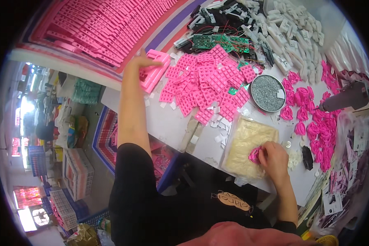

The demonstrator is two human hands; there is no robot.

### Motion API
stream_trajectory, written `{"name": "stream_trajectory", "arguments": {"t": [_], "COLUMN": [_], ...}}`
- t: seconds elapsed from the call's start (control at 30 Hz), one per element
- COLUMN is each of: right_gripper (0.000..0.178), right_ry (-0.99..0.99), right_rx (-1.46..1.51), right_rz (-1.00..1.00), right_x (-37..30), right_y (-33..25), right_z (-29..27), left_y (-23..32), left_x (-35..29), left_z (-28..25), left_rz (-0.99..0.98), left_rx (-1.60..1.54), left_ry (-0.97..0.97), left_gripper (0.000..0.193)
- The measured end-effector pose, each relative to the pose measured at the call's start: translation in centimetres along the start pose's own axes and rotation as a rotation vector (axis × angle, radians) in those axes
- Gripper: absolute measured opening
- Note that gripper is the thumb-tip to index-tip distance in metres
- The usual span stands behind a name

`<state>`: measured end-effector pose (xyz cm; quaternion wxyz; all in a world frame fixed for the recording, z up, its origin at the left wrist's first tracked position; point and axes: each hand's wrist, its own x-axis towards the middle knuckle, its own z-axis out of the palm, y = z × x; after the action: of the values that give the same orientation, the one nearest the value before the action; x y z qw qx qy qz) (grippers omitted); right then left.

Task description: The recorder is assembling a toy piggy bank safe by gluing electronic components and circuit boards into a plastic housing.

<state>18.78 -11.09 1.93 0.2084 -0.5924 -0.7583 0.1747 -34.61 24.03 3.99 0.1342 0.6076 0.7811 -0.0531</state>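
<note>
My left hand (140,62) reaches to the far left of the table. Its fingers lie on a glossy pink plastic casing (153,76), and some of them are hidden behind the hand. My right hand (274,159) is closed at the edge of a small pink cord coil (254,155). That coil rests on a cream-coloured pad in clear plastic wrap (244,141) near the table's front edge. Pink button keypads (209,80) lie in a loose heap between my hands. A round tin of small grey metal parts (268,93) stands beyond my right hand.
Rows of pink casings (98,30) cover a striped cloth at the back left. Green circuit boards (221,42) with wires lie behind the keypads, and pale grey plastic parts (297,37) are piled farther right. Many pink cord coils (315,123) and a dark tool (344,98) occupy the right side.
</note>
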Motion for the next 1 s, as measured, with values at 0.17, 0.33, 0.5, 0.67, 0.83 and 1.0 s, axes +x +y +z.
{"name": "stream_trajectory", "arguments": {"t": [0.17,0.33,0.5,0.67,0.83,1.0], "right_gripper": [0.013,0.015,0.036,0.031,0.028,0.028], "right_ry": [0.016,0.044,0.185,0.385,0.714,0.567], "right_rx": [-0.012,0.016,0.245,0.203,-0.270,-0.915], "right_rz": [0.017,0.023,-0.066,0.252,0.777,0.371], "right_x": [-0.2,-0.3,-1.4,-9.6,-15.3,-15.1], "right_y": [0.3,0.3,0.3,7.1,20.3,29.5], "right_z": [0.4,0.2,-2.7,-11.0,-20.2,-21.6], "left_y": [1.5,2.6,-10.5,3.4,9.9,15.6], "left_x": [-2.9,-4.9,-4.3,-23.8,-32.8,-35.8], "left_z": [0.3,-1.8,-1.7,0.5,6.2,9.2], "left_rz": [0.064,0.319,0.178,0.346,0.412,0.380], "left_rx": [0.002,-0.081,0.124,-1.130,-1.348,-1.513], "left_ry": [0.023,0.851,0.757,0.342,0.019,-0.281], "left_gripper": [0.148,0.098,0.045,0.053,0.056,0.059]}}
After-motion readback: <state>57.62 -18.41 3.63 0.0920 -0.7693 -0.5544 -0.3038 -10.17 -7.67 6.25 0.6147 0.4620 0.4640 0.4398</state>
